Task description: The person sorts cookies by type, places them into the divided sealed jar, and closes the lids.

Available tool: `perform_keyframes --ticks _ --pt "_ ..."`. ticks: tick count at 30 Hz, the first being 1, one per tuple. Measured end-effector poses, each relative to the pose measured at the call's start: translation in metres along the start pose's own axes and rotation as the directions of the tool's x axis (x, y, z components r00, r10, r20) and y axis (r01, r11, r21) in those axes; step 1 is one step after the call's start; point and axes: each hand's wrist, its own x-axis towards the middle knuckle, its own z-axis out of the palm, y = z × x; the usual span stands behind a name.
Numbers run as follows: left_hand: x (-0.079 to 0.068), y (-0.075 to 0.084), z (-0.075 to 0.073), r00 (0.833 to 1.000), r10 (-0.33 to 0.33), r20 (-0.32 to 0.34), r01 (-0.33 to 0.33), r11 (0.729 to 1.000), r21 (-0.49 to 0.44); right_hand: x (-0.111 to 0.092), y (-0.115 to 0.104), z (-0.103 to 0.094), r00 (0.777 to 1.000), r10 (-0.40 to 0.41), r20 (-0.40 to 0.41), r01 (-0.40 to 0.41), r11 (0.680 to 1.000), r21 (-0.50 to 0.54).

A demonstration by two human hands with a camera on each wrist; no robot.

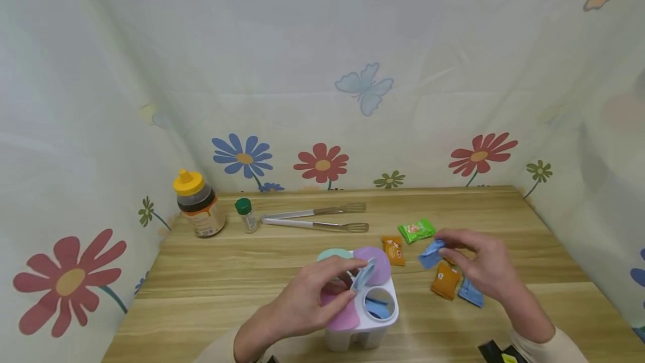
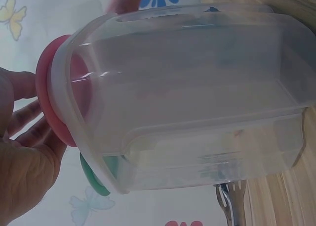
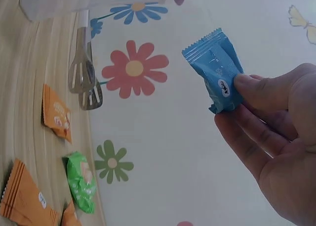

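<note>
My left hand [image 1: 314, 298] pinches a light blue round lid [image 1: 364, 276], tilted up beside an uncovered compartment of a white box [image 1: 359, 340]. Blue wrappers [image 1: 377, 308] lie inside that compartment. Pink [image 1: 345, 318], purple [image 1: 375, 265] and green lids [image 1: 333, 254] cover the others. The left wrist view shows the box's translucent body [image 2: 197, 87] from the side. My right hand [image 1: 486, 265], to the right of the box, holds a blue candy packet [image 3: 217, 72] between thumb and fingers above the table.
Near the right hand lie orange packets [image 1: 445, 281], a green packet [image 1: 417, 231] and another blue packet [image 1: 471, 293]. Further back are metal tongs [image 1: 312, 220], a green-capped shaker [image 1: 247, 217] and a yellow-topped bottle [image 1: 201, 209]. Flowered cloth [image 1: 282, 71] borders the table.
</note>
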Motion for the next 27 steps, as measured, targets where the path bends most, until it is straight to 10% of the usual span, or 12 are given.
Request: perform_keyframes --ticks 27 --pt "0.000 0.001 0.000 1.000 -0.015 0.009 0.015 1.000 0.006 0.007 -0.028 0.003 0.983 -0.182 0.010 0.174 0.957 0.233"
